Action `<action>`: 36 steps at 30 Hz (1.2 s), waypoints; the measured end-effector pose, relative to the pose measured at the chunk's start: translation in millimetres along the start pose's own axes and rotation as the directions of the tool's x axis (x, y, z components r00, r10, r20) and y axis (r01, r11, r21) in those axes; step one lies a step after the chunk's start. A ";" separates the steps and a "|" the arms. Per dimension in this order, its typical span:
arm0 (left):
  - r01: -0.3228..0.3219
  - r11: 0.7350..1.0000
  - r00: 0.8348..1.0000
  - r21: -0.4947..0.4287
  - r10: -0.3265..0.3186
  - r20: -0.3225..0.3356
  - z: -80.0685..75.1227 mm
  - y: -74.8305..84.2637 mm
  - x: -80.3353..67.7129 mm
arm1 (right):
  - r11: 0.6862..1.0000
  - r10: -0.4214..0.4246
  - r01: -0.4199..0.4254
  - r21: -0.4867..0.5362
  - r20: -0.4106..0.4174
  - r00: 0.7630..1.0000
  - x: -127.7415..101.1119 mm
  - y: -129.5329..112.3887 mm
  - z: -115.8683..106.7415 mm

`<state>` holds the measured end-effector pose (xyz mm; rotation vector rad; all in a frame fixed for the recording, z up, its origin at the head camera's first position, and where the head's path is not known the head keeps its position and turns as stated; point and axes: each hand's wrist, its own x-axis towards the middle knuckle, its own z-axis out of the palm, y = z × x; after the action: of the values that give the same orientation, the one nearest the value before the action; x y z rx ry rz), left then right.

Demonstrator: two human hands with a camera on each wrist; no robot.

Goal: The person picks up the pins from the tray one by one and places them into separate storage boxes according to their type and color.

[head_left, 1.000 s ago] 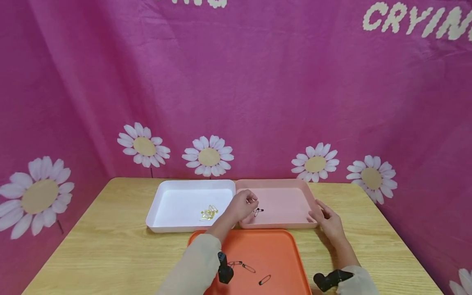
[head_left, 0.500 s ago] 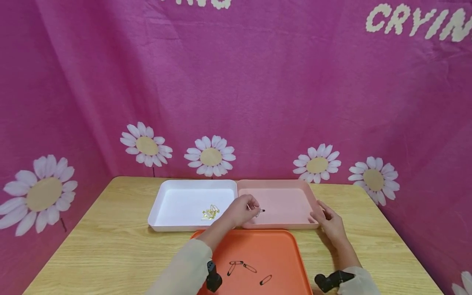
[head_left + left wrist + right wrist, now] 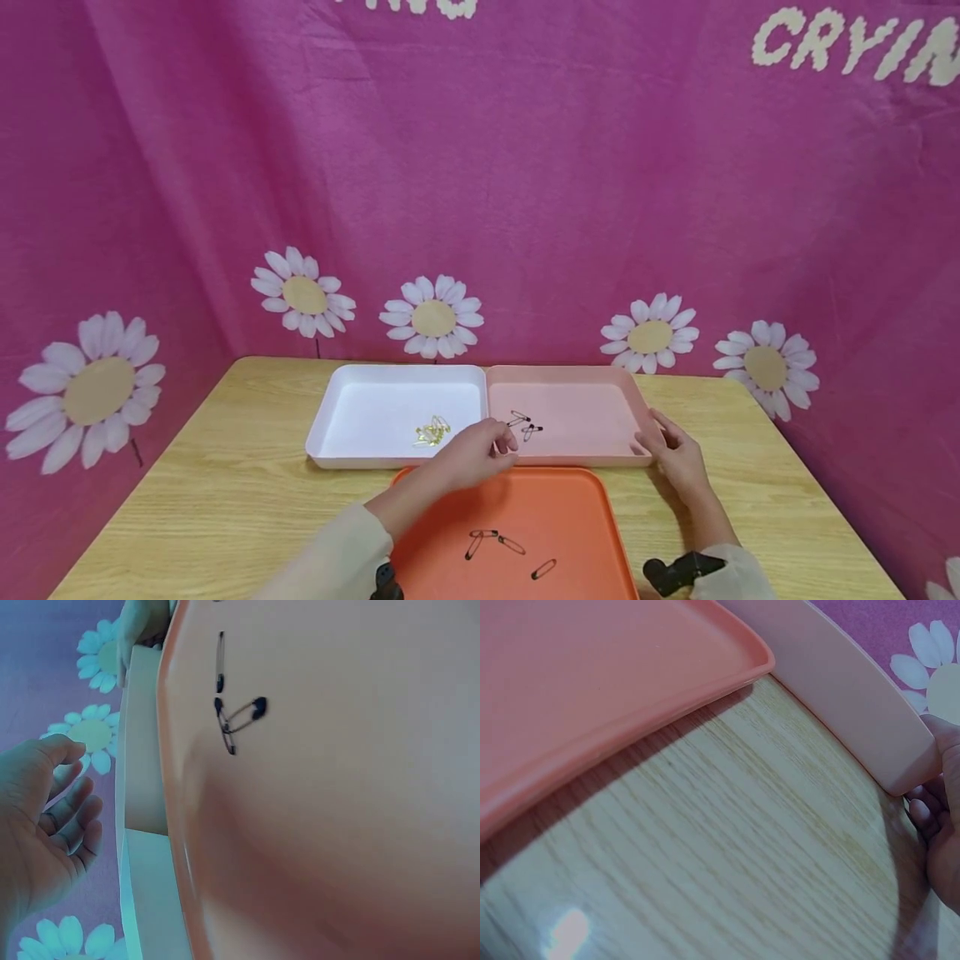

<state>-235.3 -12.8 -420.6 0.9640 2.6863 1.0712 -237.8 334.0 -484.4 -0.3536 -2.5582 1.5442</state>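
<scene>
My left hand (image 3: 483,448) hovers empty over the front rim of the pink tray (image 3: 600,457), its fingers loosely curled; the left wrist view shows its left hand (image 3: 46,825) relaxed with nothing in it. Two black safety pins (image 3: 525,425) lie just beyond it in the pink tray. Gold safety pins (image 3: 432,431) sit in the white tray (image 3: 352,454). Three black pins (image 3: 510,550) lie on the orange tray (image 3: 577,517), also seen as black pins (image 3: 229,712). My right hand (image 3: 670,450) rests against the pink tray's front right corner (image 3: 900,769), its fingertips (image 3: 934,817) beside it.
All three trays stand on a wooden table (image 3: 217,500), the orange one nearest me. A pink daisy-print cloth (image 3: 480,208) closes off the back and both sides. Bare table (image 3: 727,855) lies to the right of the orange tray (image 3: 592,682).
My left hand has let go of a black pin in the pink tray and drawn back toward the orange tray. The right hand has stayed at the corner.
</scene>
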 end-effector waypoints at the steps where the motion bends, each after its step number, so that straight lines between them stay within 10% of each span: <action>1: -0.005 1.000 1.000 0.003 0.005 0.005 -0.5 0.4 -3.1 | 1.000 -0.002 0.002 -0.001 -0.005 1.000 -0.1 0.1 -0.2; 16: 0.032 0.997 0.982 0.063 -0.044 0.186 7.7 -8.4 -59.9 | 1.000 0.001 -0.001 -0.020 0.006 1.000 -0.6 0.6 -1.3; 27: -0.062 0.965 0.990 0.255 0.027 0.140 15.2 -12.5 -87.7 | 1.000 -0.010 0.010 -0.027 0.001 1.000 -0.1 2.1 -2.4; 36: 0.059 0.955 0.977 0.292 -0.115 0.178 13.0 -6.3 -89.0 | 1.000 -0.009 0.008 0.008 0.012 1.000 -0.3 1.0 -1.7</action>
<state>-163.8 -61.0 -446.9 0.9239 2.7354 0.5490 -237.0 335.8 -484.6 -0.3329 -2.5587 1.5581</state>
